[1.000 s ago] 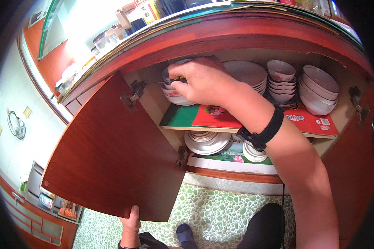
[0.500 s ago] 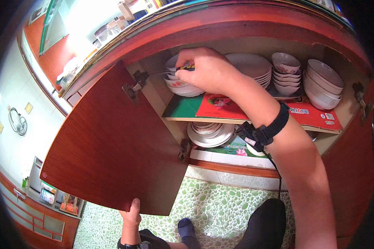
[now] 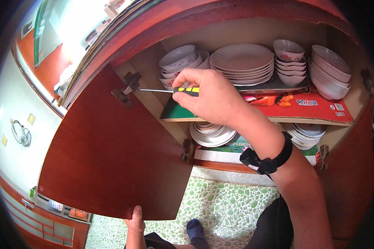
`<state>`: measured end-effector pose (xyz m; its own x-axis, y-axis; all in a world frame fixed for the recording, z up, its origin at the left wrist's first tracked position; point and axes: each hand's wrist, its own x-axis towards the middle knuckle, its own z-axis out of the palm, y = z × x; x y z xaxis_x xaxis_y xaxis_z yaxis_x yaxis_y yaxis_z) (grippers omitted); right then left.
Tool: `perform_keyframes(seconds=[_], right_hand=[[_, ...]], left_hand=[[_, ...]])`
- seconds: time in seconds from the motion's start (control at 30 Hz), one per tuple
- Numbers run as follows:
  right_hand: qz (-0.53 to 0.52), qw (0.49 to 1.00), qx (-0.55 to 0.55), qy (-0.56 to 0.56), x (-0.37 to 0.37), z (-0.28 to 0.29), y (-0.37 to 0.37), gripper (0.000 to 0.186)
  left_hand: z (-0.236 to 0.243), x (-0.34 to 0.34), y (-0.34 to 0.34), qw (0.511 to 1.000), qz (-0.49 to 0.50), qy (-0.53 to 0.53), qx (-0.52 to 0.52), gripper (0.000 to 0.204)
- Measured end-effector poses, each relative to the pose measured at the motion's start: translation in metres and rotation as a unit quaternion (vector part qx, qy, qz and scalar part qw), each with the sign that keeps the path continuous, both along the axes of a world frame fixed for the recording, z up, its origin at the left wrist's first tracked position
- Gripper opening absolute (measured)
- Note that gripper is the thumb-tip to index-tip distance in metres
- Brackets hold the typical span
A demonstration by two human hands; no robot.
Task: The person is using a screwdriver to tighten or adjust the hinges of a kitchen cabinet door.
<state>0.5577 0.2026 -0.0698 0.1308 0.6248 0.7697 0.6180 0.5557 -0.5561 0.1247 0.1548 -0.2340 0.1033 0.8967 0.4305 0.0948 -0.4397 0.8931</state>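
A screwdriver (image 3: pixel 185 90) with a black and yellow handle is in my right hand (image 3: pixel 214 96), its fingers closed round the handle. Its thin metal shaft points left, and the tip is at or very near the upper hinge (image 3: pixel 131 81) of the open brown cabinet door (image 3: pixel 116 153). Whether the tip touches a screw is too small to tell. My left hand (image 3: pixel 136 220) grips the door's bottom edge, thumb on the near face and the other fingers hidden behind it. Lower on the door's inner edge sits a second hinge (image 3: pixel 187 150).
On the upper shelf stand stacked bowls (image 3: pixel 178 58), plates (image 3: pixel 242 58) and more bowls (image 3: pixel 329 72), over a red printed sheet (image 3: pixel 320 108). Plates (image 3: pixel 214 135) fill parts of the lower shelf. Another door (image 3: pixel 353 166) stands at the right. Green pebble-patterned floor (image 3: pixel 220 203) lies below.
My right hand and the screwdriver have dropped lower against the hinge, uncovering more of the bowls and plates. The whole view has shifted slightly. My left hand stays on the door's bottom edge.
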Motion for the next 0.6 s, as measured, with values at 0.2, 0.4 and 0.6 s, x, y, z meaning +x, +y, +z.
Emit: perform_keyframes(seconds=[0.2,0.4,0.6], right_hand=[[-0.005,0.999,-0.031,0.02,-0.004,-0.004,0.002,0.026],[0.013,0.998,-0.035,0.052,-0.009,-0.005,0.006,0.025],[-0.004,0.998,-0.023,0.066,-0.009,-0.002,0.009,0.028]], left_hand=[[0.0,0.012,-0.009,0.999,0.009,-0.035,-0.004,0.075],[0.0,0.005,-0.005,1.0,-0.002,-0.002,0.02,0.079],[0.003,0.012,-0.006,0.999,-0.001,-0.035,0.023,0.075]])
